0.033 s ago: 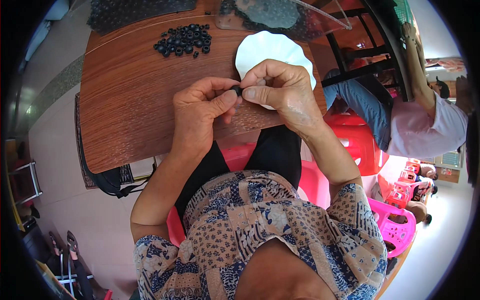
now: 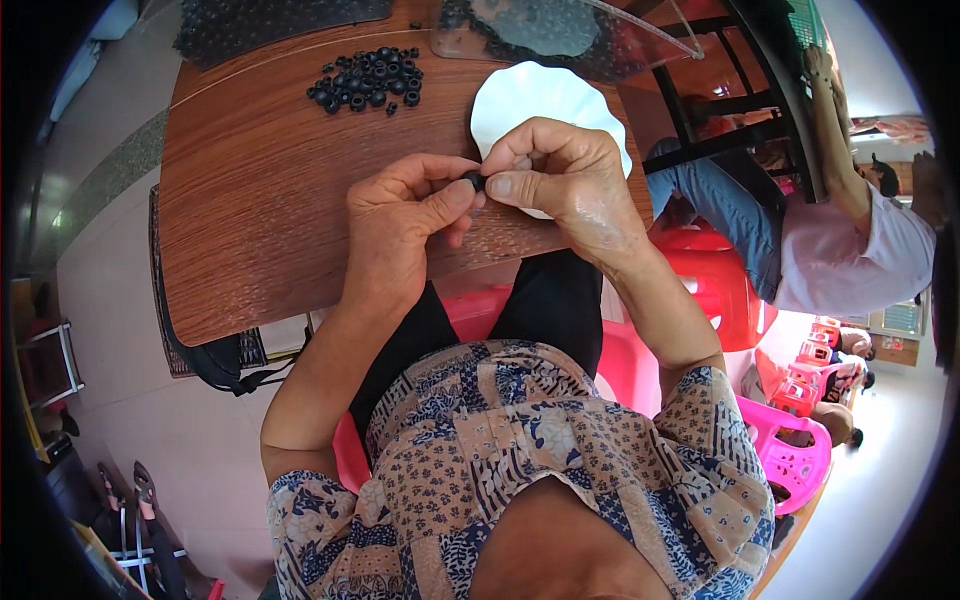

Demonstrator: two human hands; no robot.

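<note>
Between my two hands is a small black bead-like piece (image 2: 473, 180), above the near part of the wooden table (image 2: 260, 200). My left hand (image 2: 405, 215) pinches it with thumb and forefinger, the other fingers curled. My right hand (image 2: 570, 185) is closed at the piece's right side, thumb and forefinger pressed together against it. The fingertips partly cover the piece. Behind my right hand lies a white plate with a wavy rim (image 2: 535, 90), partly hidden by that hand. A pile of similar black rounded pieces (image 2: 375, 78), some with visible holes, lies farther off on the table.
A clear plastic tray (image 2: 620, 65) with dark pieces stands at the far right; another dark-filled tray (image 2: 270, 35) is at the far left. On the right, a person (image 2: 840, 230) sits beside a black frame (image 2: 770, 100). A red stool (image 2: 710, 290) stands near the table's right side.
</note>
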